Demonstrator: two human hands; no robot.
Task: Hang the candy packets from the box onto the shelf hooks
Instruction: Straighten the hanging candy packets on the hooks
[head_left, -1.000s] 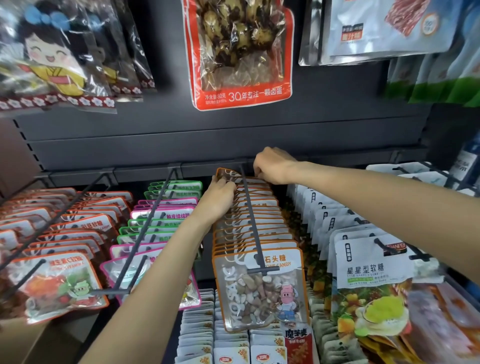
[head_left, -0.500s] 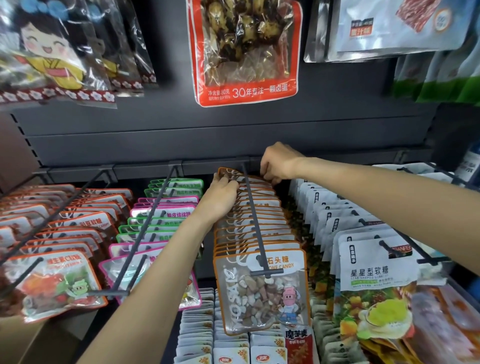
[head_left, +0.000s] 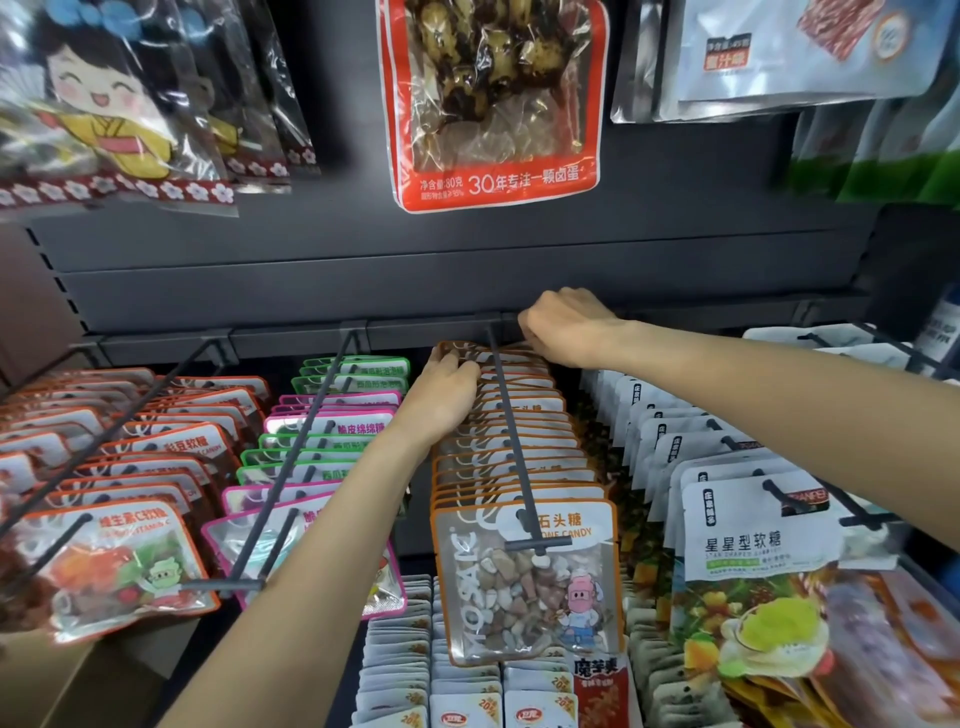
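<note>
Both hands staying at far back of hook, barely shifting since earlier frames. Left hand (head_left: 447, 397) curling fingers over back stone candy packets (head_left: 524, 571), grasping their left edge. Right hand (head_left: 563, 325) clenching at rail end of hook (head_left: 511, 447), grip contents hidden. Packets hanging in full row on hook. Step looking like seating rearmost packets; next, sliding them snug, then releasing.

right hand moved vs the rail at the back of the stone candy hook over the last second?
No. The right hand stays curled at the rear packets by the rail where the hook mounts; the small frame shift looks like camera motion.
</note>
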